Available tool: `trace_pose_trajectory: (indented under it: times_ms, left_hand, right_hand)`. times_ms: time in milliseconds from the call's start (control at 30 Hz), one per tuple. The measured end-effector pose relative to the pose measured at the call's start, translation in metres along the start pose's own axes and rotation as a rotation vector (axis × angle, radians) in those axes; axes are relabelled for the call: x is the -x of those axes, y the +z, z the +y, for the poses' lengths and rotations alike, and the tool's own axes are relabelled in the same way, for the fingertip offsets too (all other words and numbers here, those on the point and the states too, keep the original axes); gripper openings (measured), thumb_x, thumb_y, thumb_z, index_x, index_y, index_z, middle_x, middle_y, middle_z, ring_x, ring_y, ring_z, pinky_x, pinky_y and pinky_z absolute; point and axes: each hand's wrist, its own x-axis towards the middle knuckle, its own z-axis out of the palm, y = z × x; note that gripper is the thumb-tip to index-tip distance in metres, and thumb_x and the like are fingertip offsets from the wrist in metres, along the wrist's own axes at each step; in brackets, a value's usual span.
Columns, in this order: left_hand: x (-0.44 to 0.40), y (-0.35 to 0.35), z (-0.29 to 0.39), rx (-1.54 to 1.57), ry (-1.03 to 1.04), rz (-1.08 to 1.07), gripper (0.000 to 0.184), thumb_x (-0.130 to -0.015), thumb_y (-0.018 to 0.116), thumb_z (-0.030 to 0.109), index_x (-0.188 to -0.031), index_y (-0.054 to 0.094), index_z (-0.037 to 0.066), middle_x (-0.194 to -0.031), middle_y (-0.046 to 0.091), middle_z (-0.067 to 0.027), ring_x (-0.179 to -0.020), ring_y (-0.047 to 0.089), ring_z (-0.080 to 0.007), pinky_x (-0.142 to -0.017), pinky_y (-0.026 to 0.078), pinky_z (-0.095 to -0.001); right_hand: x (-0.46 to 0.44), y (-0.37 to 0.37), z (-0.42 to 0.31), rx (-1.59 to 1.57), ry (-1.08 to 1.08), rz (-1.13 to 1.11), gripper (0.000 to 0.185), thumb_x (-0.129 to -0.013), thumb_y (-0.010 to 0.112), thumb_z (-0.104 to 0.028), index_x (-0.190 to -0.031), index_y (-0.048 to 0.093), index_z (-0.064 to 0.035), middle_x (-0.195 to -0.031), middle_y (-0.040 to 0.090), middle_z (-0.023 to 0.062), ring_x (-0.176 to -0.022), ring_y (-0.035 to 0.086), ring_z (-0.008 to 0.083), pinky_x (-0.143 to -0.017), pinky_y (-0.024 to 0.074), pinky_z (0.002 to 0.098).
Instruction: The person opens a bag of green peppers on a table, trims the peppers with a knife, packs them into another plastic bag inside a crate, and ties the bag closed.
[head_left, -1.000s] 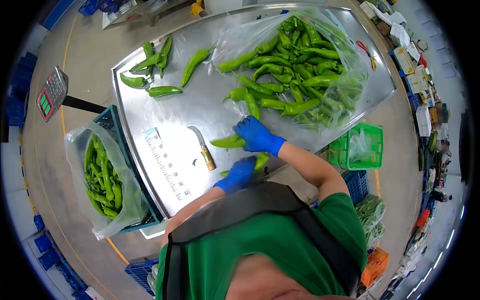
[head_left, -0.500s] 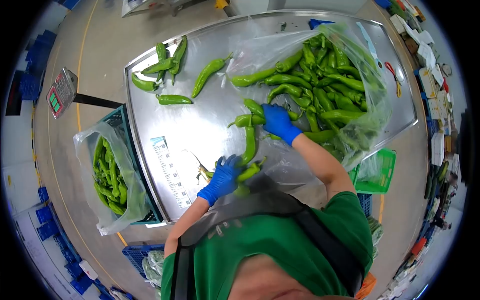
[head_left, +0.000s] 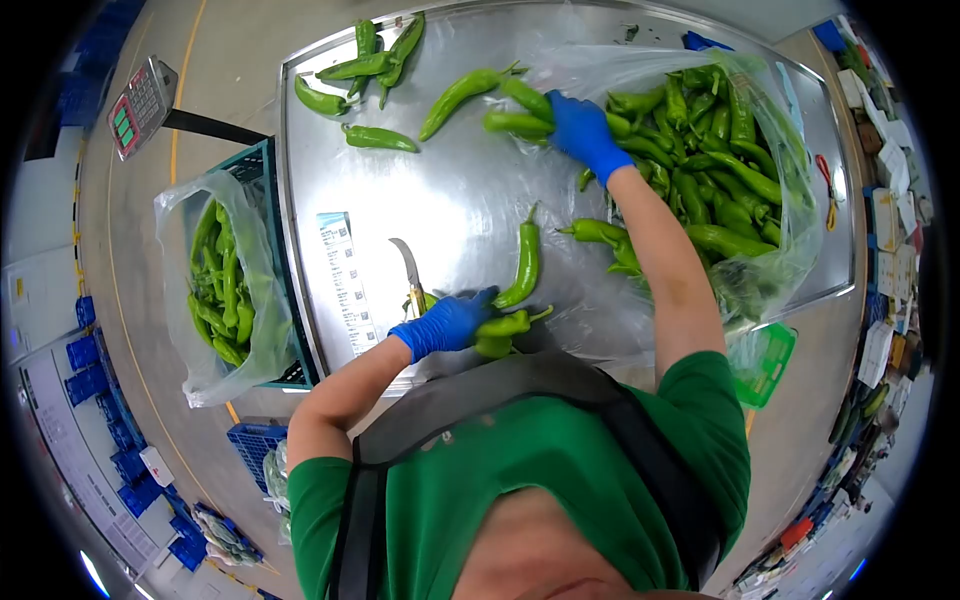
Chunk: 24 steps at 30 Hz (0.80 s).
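Blue gloves cover both hands. My left hand [head_left: 450,325] is at the table's near edge, fingers closed over green peppers; one pepper [head_left: 510,324] sticks out beside it, and the fingers partly hide what they grip. Just above its fingertips lies a curved green pepper [head_left: 525,265]. A knife with a curved blade [head_left: 407,262] lies left of this hand, its handle partly hidden. My right hand [head_left: 585,135] is closed around a long green pepper [head_left: 527,98] at the mouth of a clear plastic bag [head_left: 800,190] heaped with peppers [head_left: 735,185].
Several loose peppers [head_left: 375,66] lie at the metal table's [head_left: 390,190] far left. A printed sheet [head_left: 340,275] is near the left edge. Left stand a scale display [head_left: 140,108] and a crate [head_left: 285,290] with bagged peppers. Red-handled scissors [head_left: 826,190] lie far right.
My right hand has moved away from me to the upper part of the bag's mouth. My left hand's fingers have drawn together near the peppers. The camera view has shifted.
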Motion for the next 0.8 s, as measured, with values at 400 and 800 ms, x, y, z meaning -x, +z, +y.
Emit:
trace_pose_trajectory:
  times_ms: [400,800]
  left_hand:
    - [0.035,0.001,0.056,0.011,-0.276,0.08,0.062,-0.077,0.059,0.022,-0.131,0.033,0.003,-0.133,0.028,-0.0337,-0.071,0.062,-0.0366,-0.066,0.05,-0.0452]
    - [0.07,-0.034,0.039,1.782,-0.19,0.752,0.073,-0.064,0.069,0.009,-0.13,0.037,0.001,-0.116,0.052,-0.0108,-0.086,0.058,-0.0208,-0.079,0.048,-0.0318]
  right_hand:
    - [0.125,-0.058,-0.012,-1.131,0.478,0.073,0.056,-0.057,0.077,-0.01,-0.108,0.056,0.0,-0.095,0.062,0.0078,-0.081,0.058,0.0171,-0.074,0.0468,0.0297]
    - [0.052,0.084,-0.097,-0.239,0.429,0.032,0.057,-0.057,0.074,-0.018,-0.109,0.054,-0.0039,-0.099,0.059,0.0164,-0.091,0.059,0.0323,-0.079,0.0483,0.038]
